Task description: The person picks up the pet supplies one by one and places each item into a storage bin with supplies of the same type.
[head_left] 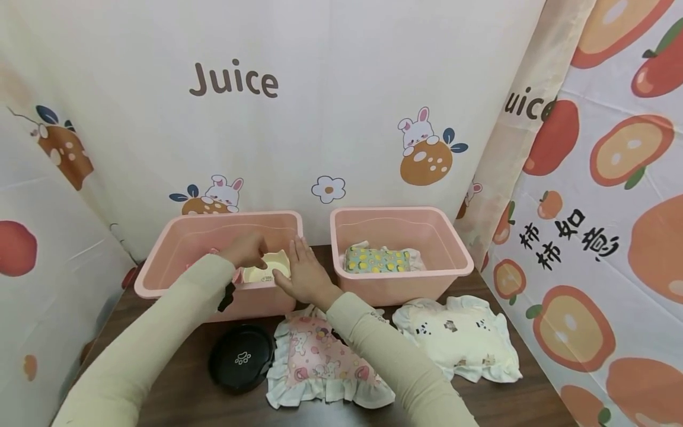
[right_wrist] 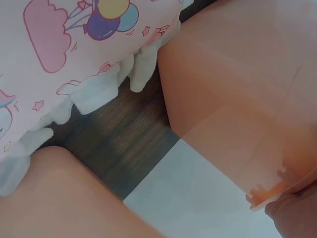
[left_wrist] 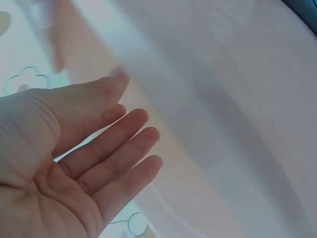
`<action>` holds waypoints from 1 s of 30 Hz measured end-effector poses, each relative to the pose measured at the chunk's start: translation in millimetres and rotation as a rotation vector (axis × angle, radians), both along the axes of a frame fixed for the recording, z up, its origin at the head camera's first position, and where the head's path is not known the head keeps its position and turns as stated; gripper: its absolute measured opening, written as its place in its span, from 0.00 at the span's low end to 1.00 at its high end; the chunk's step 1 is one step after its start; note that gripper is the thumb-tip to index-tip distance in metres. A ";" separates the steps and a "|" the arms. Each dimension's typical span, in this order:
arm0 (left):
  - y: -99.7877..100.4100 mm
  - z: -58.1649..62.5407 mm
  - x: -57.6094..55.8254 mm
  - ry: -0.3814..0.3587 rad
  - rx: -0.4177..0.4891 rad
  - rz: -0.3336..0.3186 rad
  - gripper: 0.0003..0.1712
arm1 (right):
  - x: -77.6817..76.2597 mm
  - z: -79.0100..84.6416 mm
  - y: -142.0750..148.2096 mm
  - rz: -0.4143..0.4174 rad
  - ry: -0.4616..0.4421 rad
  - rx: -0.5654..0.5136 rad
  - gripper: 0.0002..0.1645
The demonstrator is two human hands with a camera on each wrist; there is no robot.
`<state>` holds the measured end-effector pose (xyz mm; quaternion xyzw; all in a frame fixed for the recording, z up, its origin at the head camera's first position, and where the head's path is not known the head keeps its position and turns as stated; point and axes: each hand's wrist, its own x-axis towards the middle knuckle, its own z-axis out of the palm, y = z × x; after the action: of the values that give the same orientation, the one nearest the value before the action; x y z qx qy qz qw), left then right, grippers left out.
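Note:
My left hand (head_left: 248,249) is over the left pink bin (head_left: 176,249), its fingers loosely bent; the left wrist view shows its palm and fingers (left_wrist: 124,158) with nothing between them. Under and between the hands, in the bin, lies a pale yellow item (head_left: 273,265) with a pointed edge and small print, partly covered by the hands. My right hand (head_left: 309,276) lies at the bin's right end with straight fingers and its thumb spread toward the yellow item. A fingertip (right_wrist: 292,213) shows at the bin's rim in the right wrist view.
A second pink bin (head_left: 405,287) on the right contains a lemon-print cushion (head_left: 376,260). In front lie a black round dish with a paw print (head_left: 242,358), a pink ruffled pillow (head_left: 320,350) under my right forearm, and a white ruffled pillow (head_left: 459,335). Curtains enclose the table.

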<state>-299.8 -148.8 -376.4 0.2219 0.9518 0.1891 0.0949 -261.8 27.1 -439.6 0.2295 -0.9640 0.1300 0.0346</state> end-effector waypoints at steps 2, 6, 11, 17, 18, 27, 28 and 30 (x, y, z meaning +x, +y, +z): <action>-4.0 6.1 6.9 -0.001 0.055 -0.014 0.13 | 0.1 -0.5 0.1 0.005 -0.001 -0.008 0.49; -13.7 14.1 23.5 0.004 0.157 -0.059 0.15 | 0.2 -1.0 0.2 0.015 -0.013 -0.026 0.50; -26.2 21.2 48.5 0.025 0.210 -0.040 0.21 | -1.0 -2.0 0.7 0.020 -0.004 -0.022 0.49; -36.6 22.8 73.7 0.110 0.164 -0.015 0.24 | -1.1 -0.5 1.8 0.020 -0.002 -0.031 0.50; -37.6 22.3 77.6 0.122 0.160 -0.009 0.24 | -0.9 -0.1 2.0 0.020 -0.005 -0.032 0.50; -50.2 10.5 113.0 0.064 0.206 -0.089 0.25 | -0.6 0.2 2.1 0.027 0.006 -0.042 0.49; -52.3 7.7 115.8 0.059 0.208 -0.102 0.26 | -0.2 0.4 2.1 0.027 0.008 -0.042 0.49; -56.5 1.3 121.7 0.065 0.197 -0.120 0.28 | 0.6 0.9 2.0 0.029 0.005 -0.048 0.49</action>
<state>-178.1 -205.3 -375.1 0.2928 0.9162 0.2684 0.0530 -261.3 29.1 -438.8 0.2427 -0.9571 0.1528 0.0406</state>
